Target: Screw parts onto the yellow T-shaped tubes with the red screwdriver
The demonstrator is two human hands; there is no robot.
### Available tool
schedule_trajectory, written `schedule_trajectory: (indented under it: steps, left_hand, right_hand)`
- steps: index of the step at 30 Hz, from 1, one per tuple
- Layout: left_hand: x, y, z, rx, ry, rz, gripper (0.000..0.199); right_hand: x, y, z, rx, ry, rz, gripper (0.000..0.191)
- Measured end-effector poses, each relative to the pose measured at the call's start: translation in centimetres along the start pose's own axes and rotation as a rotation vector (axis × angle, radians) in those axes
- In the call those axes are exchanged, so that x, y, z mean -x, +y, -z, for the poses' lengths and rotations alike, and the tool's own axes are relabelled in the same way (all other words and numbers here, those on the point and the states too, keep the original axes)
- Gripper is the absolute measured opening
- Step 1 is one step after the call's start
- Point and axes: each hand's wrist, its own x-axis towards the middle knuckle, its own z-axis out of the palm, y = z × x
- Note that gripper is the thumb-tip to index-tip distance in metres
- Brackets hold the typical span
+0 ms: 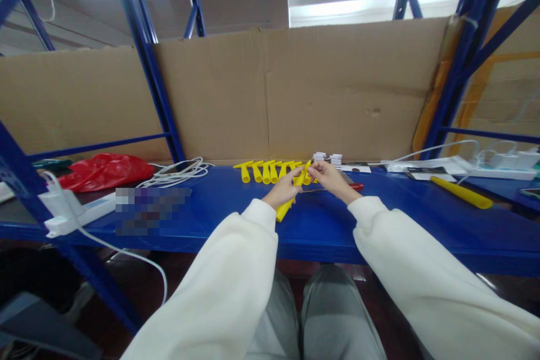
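Over the blue bench, my left hand (283,190) is closed around a yellow T-shaped tool (286,209) with a tubular handle. The handle slants down toward me and its lower end sticks out below the hand. My right hand (329,175) has its fingers pinched at the upper end of this tool; fingers partly cover that end. Behind the hands, several matching yellow T-shaped tools (256,172) stand side by side in a row. A thin tool with a red handle (356,186) lies under my right hand, its metal shaft pointing left.
White-and-black cards (333,158) are stacked behind my right hand. On the right lie a yellow tapered tube (462,192) and a white power strip (502,171). A red plastic bag (112,169) and coiled white cable (181,171) sit left. Cardboard (295,90) closes the back.
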Motion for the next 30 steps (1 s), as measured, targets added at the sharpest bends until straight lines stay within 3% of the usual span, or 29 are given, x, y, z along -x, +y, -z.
schedule_trajectory:
  steps: [13,30]
  left_hand:
    - [0.1,0.1,-0.1,0.099,-0.049,-0.025,0.088]
    - [0.2,0.2,-0.2,0.165,-0.070,-0.031,0.086]
  right_hand:
    - [0.2,-0.2,-0.2,-0.126,0.009,-0.027,0.056]
    - [0.1,-0.2,0.8,0.022,-0.068,-0.008,0.024]
